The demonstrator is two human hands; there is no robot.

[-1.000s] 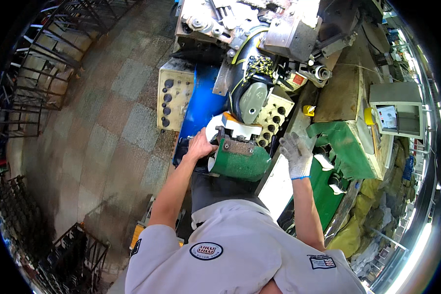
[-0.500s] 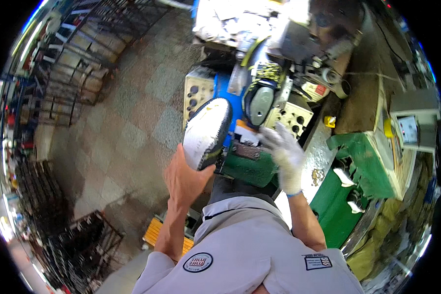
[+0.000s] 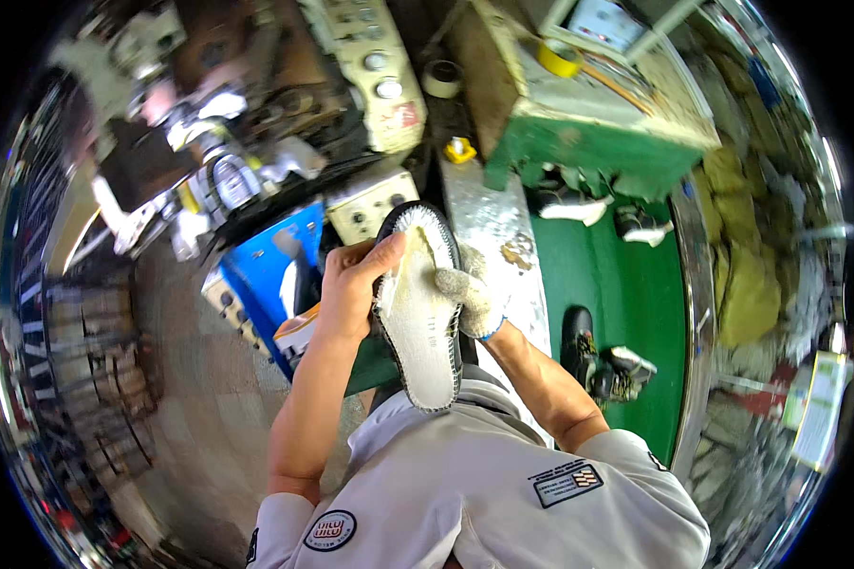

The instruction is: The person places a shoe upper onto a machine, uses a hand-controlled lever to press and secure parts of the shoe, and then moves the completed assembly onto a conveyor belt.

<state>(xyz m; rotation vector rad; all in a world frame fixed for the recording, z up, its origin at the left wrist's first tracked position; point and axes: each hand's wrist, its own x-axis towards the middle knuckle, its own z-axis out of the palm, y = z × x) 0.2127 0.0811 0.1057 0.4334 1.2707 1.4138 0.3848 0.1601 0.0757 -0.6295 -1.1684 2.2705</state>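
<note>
Upright before my body is a shoe upper (image 3: 425,327), its pale underside facing me and dark stitching running round the edge. My bare left hand (image 3: 351,284) is closed on its left side near the upper end, with the thumb lying on the pale face. On the opposite edge, my right hand (image 3: 474,296), in a whitish knit glove, also grips it, thumb pressed on the underside. The fingers behind the upper are hidden. Beyond my left hand are a blue machine panel (image 3: 273,270) and a cream control box (image 3: 375,204) with dark knobs.
A machine with a blurred shoe (image 3: 232,182) in it stands at the upper left. To the right, a green bench surface (image 3: 626,275) carries several shoes, including a dark pair (image 3: 579,341). A metal ledge (image 3: 489,213) holds a small yellow object (image 3: 460,150). A yellow tape roll (image 3: 560,59) rests on the cabinet.
The view has turned right, away from the machine. My left hand has brought the shoe upper in front of my body. My right hand, apart and open before, now grips it too.
</note>
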